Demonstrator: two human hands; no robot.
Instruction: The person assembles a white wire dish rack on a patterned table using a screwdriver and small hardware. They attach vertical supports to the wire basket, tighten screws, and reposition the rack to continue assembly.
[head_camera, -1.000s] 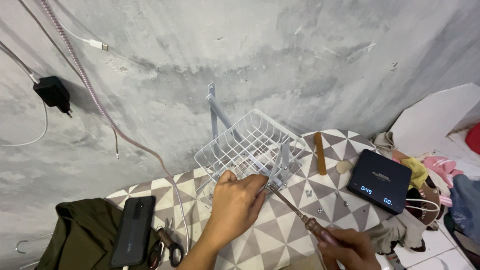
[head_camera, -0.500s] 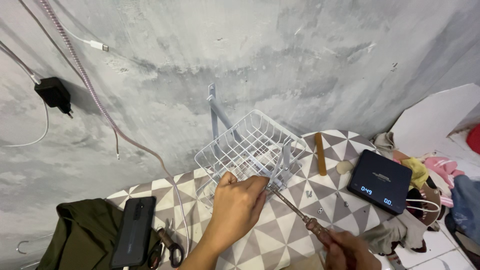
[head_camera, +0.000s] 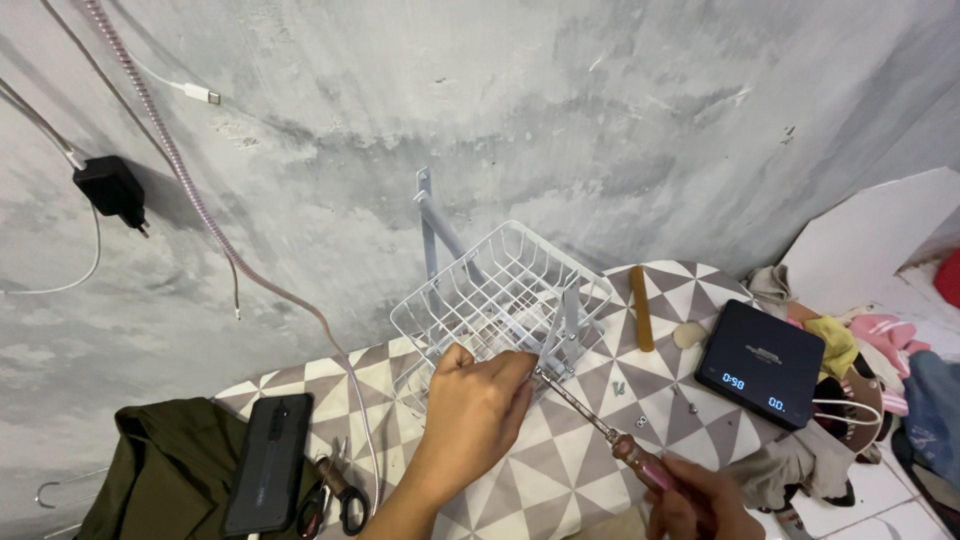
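Gripping the pink-handled screwdriver (head_camera: 600, 432) low in the view, the right hand (head_camera: 700, 500) was closed around its handle, partly cut off by the picture's edge. The metal shaft ran up and left from it, and its tip met the near rim of the white wire basket (head_camera: 500, 300). Over the past second that hand had slid a little lower and to the right, while the tip stayed at the same spot on the basket, so the tool looked kept on one fixing point rather than moved to another.

The left hand (head_camera: 475, 410) was closed on the basket's near edge, fingers pinched on the wire just left of the screwdriver tip, and it had hardly shifted. The basket itself sat tilted on the patterned worktop (head_camera: 560, 470), resting against its grey bracket (head_camera: 432, 225) by the wall (head_camera: 600, 130). Nothing could be seen lying inside the basket; only bare wire showed.

Just right of the basket lay a few small screws (head_camera: 625, 388) loose on the worktop, with a wooden stick (head_camera: 640, 308) beyond them. Further right of the basket sat a black scale (head_camera: 762, 362) with a lit display, beside a heap of clothes (head_camera: 860, 350). Well left of the basket lay a dark phone (head_camera: 268, 462) on a green cloth (head_camera: 160, 470), and scissors (head_camera: 338, 495) near it. A black charger (head_camera: 112, 188) hung on the wall, far left of the basket.
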